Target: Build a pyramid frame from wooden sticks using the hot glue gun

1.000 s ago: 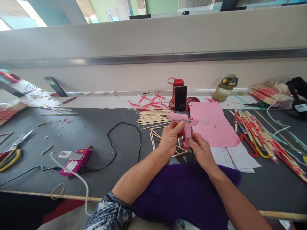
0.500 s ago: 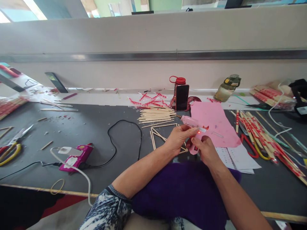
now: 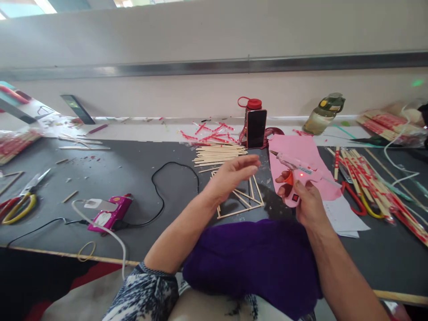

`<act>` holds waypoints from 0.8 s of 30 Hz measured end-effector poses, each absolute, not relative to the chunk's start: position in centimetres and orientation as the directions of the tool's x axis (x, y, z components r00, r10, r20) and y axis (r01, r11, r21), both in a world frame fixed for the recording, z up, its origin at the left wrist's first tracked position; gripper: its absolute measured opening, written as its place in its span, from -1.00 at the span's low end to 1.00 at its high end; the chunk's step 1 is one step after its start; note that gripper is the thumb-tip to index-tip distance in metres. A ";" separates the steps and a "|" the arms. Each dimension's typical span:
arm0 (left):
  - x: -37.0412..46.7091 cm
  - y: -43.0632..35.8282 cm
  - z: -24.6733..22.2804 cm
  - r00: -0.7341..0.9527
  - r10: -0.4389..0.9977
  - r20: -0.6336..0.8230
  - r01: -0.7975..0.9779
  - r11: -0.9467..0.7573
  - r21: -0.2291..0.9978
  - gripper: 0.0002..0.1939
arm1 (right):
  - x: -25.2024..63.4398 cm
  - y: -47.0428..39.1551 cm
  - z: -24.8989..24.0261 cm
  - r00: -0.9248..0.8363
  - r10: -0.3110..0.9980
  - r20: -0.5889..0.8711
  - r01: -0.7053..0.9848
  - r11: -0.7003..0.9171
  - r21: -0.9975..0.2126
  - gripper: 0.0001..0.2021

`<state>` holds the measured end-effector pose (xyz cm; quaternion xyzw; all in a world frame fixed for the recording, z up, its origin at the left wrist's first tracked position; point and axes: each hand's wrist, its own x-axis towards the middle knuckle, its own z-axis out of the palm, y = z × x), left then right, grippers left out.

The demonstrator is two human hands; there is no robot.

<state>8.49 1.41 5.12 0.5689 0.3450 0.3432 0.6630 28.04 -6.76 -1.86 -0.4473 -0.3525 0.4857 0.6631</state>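
Observation:
My right hand (image 3: 309,200) grips a pink hot glue gun (image 3: 290,201) by its handle, with fingers near the orange trigger. A red light glows on the gun, and its nozzle points up and to the left above a pink sheet (image 3: 297,145). My left hand (image 3: 232,176) hovers over a frame of thin wooden sticks (image 3: 240,214); its fingers are stretched out and it holds nothing. The frame lies flat on the dark table and has slanted sticks inside it. Behind it lies a pile of loose wooden sticks (image 3: 217,155).
A phone (image 3: 257,129) leans on a red-capped bottle (image 3: 254,104). A green-lidded bottle (image 3: 324,115) stands farther right. Wrapped chopsticks (image 3: 368,183) and scissors (image 3: 354,200) lie at right. At left are a purple power strip (image 3: 112,214), a black cord (image 3: 160,187) and yellow-handled scissors (image 3: 25,205).
The left hand has let go of the glue gun and moved left with fingers stretched. The right hand has carried the gun to the right. More of the stick frame shows.

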 end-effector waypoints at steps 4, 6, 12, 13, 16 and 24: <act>7.7 1.3 7.8 0.323 0.916 0.239 -0.107 -0.216 0.971 -0.65 | 28.1 -6.9 -1.7 0.267 0.964 0.011 -0.313 0.098 -0.945 -0.63; 7.7 1.0 8.2 0.320 0.894 0.315 -0.028 -0.323 0.946 -0.70 | 28.3 -6.9 -1.5 0.224 0.974 -0.015 -0.372 0.071 -0.925 -0.58; 6.9 0.7 6.3 0.336 0.897 0.288 0.292 -0.390 0.873 -0.77 | 29.0 -6.9 -1.3 0.175 0.984 -0.029 -0.413 0.047 -0.910 -0.51; 6.7 0.7 6.0 0.325 0.902 0.284 0.326 -0.389 0.862 -0.76 | 29.1 -6.9 -1.3 0.168 0.985 -0.029 -0.402 0.041 -0.915 -0.50; 5.8 0.6 5.6 0.304 0.910 0.283 0.370 -0.387 0.845 -0.76 | 28.9 -7.0 -1.3 0.118 0.991 -0.060 -0.380 -0.011 -0.925 -0.45; 3.8 -1.6 5.3 0.256 0.939 0.229 0.427 -0.322 0.845 -0.78 | 28.0 -7.9 -1.2 0.060 0.991 -0.122 -0.314 -0.097 -0.944 -0.50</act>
